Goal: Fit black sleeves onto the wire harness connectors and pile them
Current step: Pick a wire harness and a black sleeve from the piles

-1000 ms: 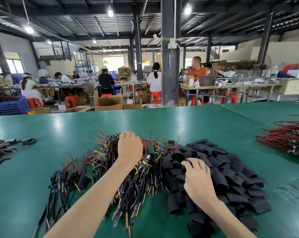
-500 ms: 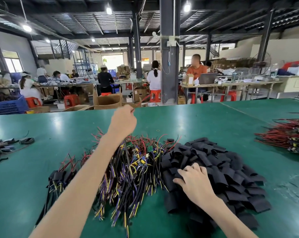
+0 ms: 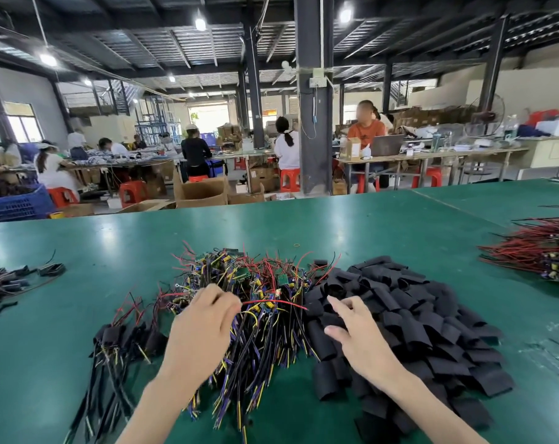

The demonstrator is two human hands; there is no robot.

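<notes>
Your left hand (image 3: 204, 325) has come down from where it was raised above the far side of the harness pile (image 3: 255, 347) and drawn back toward you. It now pinches a red wire (image 3: 278, 302) that stretches right toward the sleeves (image 3: 432, 322). Your right hand (image 3: 361, 334) has stopped digging into the sleeves and lifted a little, index finger and thumb spread apart.

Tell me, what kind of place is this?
Probably a factory workshop: heaps of wire harnesses and black sleeves lie on a big green table, and other workers sit at long tables among cardboard boxes.
</notes>
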